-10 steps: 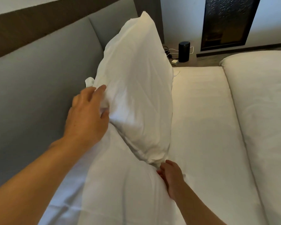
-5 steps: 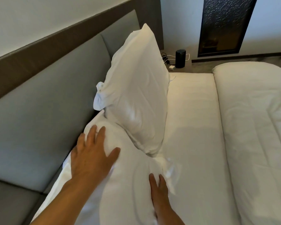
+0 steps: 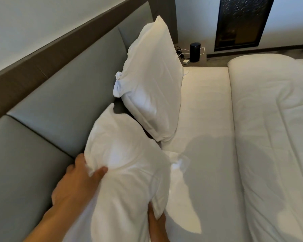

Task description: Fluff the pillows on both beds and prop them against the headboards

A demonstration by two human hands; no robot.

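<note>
A far white pillow (image 3: 150, 81) stands upright, leaning on the grey padded headboard (image 3: 63, 95). A near white pillow (image 3: 122, 168) is lifted off the mattress, tilted toward the headboard. My left hand (image 3: 77, 186) grips its left edge, thumb on the front and fingers behind. My right hand (image 3: 156, 224) holds the pillow's lower right corner from underneath, with its fingers partly hidden by the fabric.
A white sheet covers the mattress (image 3: 205, 119). A folded white duvet (image 3: 273, 119) lies along the right side. Past the bed's far end, a black cylinder speaker (image 3: 194, 52) with cables sits on a low stand, and a dark framed panel (image 3: 241, 23) hangs on the wall.
Both hands left the far pillow, which now stands alone against the headboard. They pressed on the near pillow, then took hold of it and raised it toward the headboard.
</note>
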